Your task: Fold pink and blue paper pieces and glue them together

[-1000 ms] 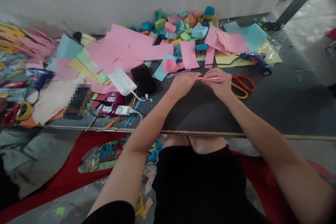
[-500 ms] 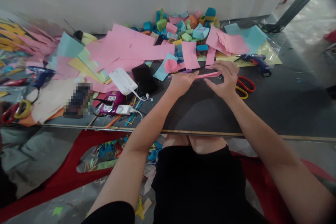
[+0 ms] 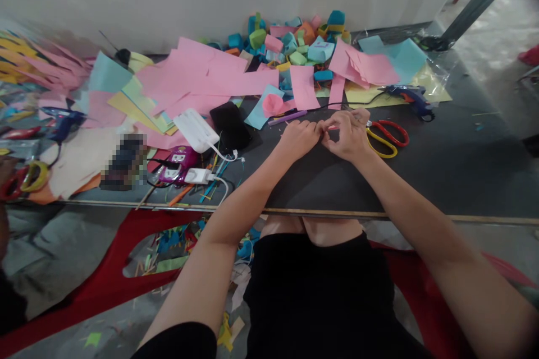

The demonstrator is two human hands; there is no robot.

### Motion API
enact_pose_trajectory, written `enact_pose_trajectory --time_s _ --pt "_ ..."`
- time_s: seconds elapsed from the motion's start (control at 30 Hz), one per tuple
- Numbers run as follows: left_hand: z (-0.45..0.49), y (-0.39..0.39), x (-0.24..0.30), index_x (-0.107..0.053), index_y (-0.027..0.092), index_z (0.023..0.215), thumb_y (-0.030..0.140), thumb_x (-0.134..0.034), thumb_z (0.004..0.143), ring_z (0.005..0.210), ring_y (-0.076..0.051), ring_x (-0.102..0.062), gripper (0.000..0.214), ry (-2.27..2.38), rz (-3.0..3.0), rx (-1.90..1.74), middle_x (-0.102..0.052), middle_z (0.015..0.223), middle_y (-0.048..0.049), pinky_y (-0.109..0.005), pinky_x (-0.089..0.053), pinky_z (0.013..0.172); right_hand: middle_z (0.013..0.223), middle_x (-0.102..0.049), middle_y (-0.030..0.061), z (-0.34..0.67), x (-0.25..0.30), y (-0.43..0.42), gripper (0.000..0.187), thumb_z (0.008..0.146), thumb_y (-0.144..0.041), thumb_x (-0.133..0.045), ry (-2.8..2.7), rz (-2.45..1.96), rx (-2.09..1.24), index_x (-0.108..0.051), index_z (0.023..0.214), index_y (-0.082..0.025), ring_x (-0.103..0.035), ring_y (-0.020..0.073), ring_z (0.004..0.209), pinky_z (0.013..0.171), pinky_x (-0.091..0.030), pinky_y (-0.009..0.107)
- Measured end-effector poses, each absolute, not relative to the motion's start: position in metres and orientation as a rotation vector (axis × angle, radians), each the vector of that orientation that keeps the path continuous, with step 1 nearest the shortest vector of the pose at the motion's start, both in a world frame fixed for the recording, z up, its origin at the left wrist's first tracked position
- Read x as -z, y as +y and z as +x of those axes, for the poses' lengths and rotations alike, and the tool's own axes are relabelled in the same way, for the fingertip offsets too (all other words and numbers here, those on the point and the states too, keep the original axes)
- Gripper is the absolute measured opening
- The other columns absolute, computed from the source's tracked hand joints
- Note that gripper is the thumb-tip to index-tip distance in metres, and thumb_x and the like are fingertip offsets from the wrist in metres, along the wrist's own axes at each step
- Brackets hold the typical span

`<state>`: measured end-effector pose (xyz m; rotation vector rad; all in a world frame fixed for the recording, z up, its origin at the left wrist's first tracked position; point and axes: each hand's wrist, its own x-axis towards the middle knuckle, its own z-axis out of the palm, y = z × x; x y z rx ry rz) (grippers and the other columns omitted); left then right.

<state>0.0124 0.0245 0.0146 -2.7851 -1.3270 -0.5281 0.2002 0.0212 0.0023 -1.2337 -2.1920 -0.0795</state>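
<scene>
My left hand [image 3: 298, 138] and my right hand [image 3: 348, 133] meet over the dark table. Between their fingertips they pinch a folded strip of pink paper [image 3: 332, 128], mostly hidden by the fingers. Just right of my right hand lie scissors [image 3: 382, 139] with one red and one yellow handle. A purple pen-like stick [image 3: 288, 118] rests beyond my left hand, close to a rolled pink paper piece [image 3: 273, 105] on a light blue sheet [image 3: 261, 113].
Pink paper sheets [image 3: 197, 76] and a heap of coloured paper loops [image 3: 290, 42] line the back. A glue gun [image 3: 410, 100] lies right, another glue gun [image 3: 63, 120] left. A purple power strip [image 3: 179, 162], white adapter [image 3: 196, 130] and black phone-like object [image 3: 231, 126] stand left.
My hands have come together, the right moving left and slightly down, the left moving right. The pink strip is now mostly covered by fingers. More of the scissors and purple stick shows.
</scene>
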Motion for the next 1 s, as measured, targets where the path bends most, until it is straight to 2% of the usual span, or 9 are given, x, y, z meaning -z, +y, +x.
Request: enact_pose_trajectory --time_s 0.13,0.27,0.5,0.67,0.8,1.0 --pt "0.01 0.026 -0.012 -0.074 0.011 0.103 0.015 -0.041 0.103 0.086 -0.025 -0.07 0.033 -1.323 -2.807 0.568 -0.076 0.088 -0.0154 -0.036 -0.046 0.075 0.105 -0.077 0.0116 0.199 -0.002 0.021 0.022 0.091 -0.024 -0.056 -2.23 -1.271 0.112 -0.058 0.113 -0.021 -0.072 0.0327 0.107 0.112 -0.035 0.058" --pt "0.009 0.027 -0.008 -0.075 0.013 0.101 0.017 -0.046 0.102 0.082 -0.022 -0.069 0.029 -1.317 -2.8 0.648 -0.076 0.085 -0.0126 -0.033 -0.045 0.075 0.102 -0.077 0.007 0.2 0.003 0.026 0.018 0.09 -0.024 -0.057 -2.228 -1.215 0.14 -0.055 0.108 -0.024 -0.071 0.0292 0.103 0.111 -0.037 0.056" --pt "0.006 0.029 -0.012 -0.073 0.009 0.12 0.016 -0.039 0.105 0.09 -0.028 -0.072 0.038 -1.336 -2.84 0.575 -0.077 0.094 -0.0184 -0.038 -0.047 0.077 0.096 -0.075 0.0044 0.205 0.006 0.032 0.018 0.089 -0.024 -0.057 -2.197 -1.199 0.113 -0.057 0.107 -0.024 -0.07 0.0279 0.101 0.115 -0.034 0.058" --pt "0.002 0.032 -0.009 -0.074 0.011 0.117 0.016 -0.038 0.104 0.088 -0.026 -0.072 0.039 -1.283 -2.821 0.586 -0.078 0.093 -0.0173 -0.036 -0.047 0.077 0.094 -0.075 0.0034 0.208 0.003 0.033 0.016 0.087 -0.024 -0.058 -2.196 -1.221 0.131 -0.055 0.103 -0.025 -0.07 0.0272 0.099 0.113 -0.037 0.057" --pt "-0.002 0.033 -0.011 -0.076 0.012 0.117 0.022 -0.041 0.106 0.09 -0.028 -0.074 0.039 -1.357 -2.822 0.677 -0.079 0.095 -0.0191 -0.037 -0.048 0.078 0.092 -0.074 0.0026 0.216 0.0 0.036 0.021 0.084 -0.022 -0.058 -2.176 -1.255 0.115 -0.055 0.104 -0.025 -0.07 0.0269 0.097 0.113 -0.036 0.057" --pt "-0.001 0.029 -0.021 -0.075 0.01 0.127 0.022 -0.043 0.108 0.094 -0.029 -0.078 0.039 -1.423 -2.737 0.469 -0.081 0.101 -0.0209 -0.037 -0.051 0.076 0.093 -0.072 0.0025 0.227 0.0 0.042 0.031 0.081 -0.02 -0.058 -2.175 -1.24 0.082 -0.058 0.112 -0.024 -0.069 0.028 0.098 0.116 -0.032 0.059"
